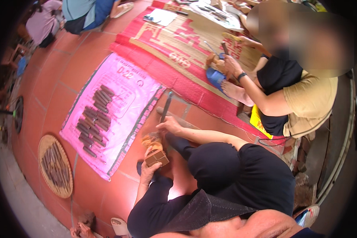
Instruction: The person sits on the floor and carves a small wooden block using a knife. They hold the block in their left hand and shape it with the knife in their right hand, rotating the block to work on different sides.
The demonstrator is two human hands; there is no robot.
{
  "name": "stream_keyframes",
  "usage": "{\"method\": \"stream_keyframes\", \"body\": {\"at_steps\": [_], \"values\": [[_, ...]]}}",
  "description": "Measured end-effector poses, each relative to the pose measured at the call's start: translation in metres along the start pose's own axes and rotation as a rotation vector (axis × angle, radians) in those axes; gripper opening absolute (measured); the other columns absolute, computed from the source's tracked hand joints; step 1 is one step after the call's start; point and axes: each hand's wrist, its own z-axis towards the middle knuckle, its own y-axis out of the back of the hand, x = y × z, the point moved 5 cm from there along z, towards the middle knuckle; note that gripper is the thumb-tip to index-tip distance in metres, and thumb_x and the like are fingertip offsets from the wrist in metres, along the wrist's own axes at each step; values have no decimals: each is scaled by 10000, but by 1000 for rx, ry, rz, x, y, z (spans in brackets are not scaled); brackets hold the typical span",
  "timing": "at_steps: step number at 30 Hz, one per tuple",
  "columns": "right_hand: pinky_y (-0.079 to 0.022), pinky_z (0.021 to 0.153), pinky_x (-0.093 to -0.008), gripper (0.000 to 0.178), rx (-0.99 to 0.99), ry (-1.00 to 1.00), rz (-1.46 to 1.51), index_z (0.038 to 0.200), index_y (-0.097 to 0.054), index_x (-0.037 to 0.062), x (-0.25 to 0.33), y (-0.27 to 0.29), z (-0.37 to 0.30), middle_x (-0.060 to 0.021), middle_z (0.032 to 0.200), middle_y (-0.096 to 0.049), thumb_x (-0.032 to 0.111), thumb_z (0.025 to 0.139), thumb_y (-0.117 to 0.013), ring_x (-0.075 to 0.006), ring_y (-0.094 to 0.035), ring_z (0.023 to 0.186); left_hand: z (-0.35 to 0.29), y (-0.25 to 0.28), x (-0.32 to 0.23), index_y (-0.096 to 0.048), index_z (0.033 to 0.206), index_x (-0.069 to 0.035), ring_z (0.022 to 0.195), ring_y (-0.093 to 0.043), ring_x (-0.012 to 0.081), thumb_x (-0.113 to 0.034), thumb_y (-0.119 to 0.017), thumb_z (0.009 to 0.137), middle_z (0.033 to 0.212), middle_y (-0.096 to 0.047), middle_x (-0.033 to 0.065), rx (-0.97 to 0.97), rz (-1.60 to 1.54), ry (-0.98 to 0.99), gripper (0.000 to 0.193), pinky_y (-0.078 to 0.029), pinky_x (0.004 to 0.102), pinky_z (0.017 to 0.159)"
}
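Note:
My left hand (148, 170) is closed around a small brown block (156, 158) with lines across its face. Above it, my right hand (170, 125) grips a dark, narrow, long-bladed tool (167, 104) that points up and away; its exact kind is hard to make out. Between the two hands lies a blurred heap of orange-brown material (150, 139), close to my feet. Farther left, dark brown sticks (94, 119) lie in rows on a pink printed sheet (141, 79).
A round woven tray (69, 191) at the left holds more brown sticks. At the right a seated co-worker (309, 95) in a beige shirt works with a tool on a red patterned mat (178, 75). Other people sit at the far left. Red tiles (47, 103) cover the floor.

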Motion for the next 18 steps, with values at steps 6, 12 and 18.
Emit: {"method": "stream_keyframes", "body": {"at_steps": [6, 12, 18], "values": [[-499, 643, -293, 159, 245, 167, -295, 847, -674, 16, 14, -30, -20, -59, 773, -667, 160, 794, -719, -146, -626, 726, 0, 4, 3, -308, 1473, -86, 1082, -587, 165, -87, -751, 751, 1210, -605, 77, 43, -53, 3, 847, -466, 296, 957], [-487, 615, -296, 139, 46, -58, -141, 819, -676, 24, 10, -13, -7, -50, 761, -661, 127, 759, -750, -138, -617, 705, -1, 4, 4, -337, 1457, -88, 1070, -586, 169, -114, -728, 765, 1179, -613, 77, 45, -20, -30, 795, -467, 294, 947], [-494, 626, -289, 193, 166, 24, -141, 843, -674, 17, 6, -21, -9, -65, 775, -663, 174, 769, -757, -146, -619, 707, -3, -2, -3, -337, 1459, -90, 1071, -578, 162, -108, -724, 773, 1180, -610, 71, 39, -48, -20, 788, -460, 290, 952]]}}
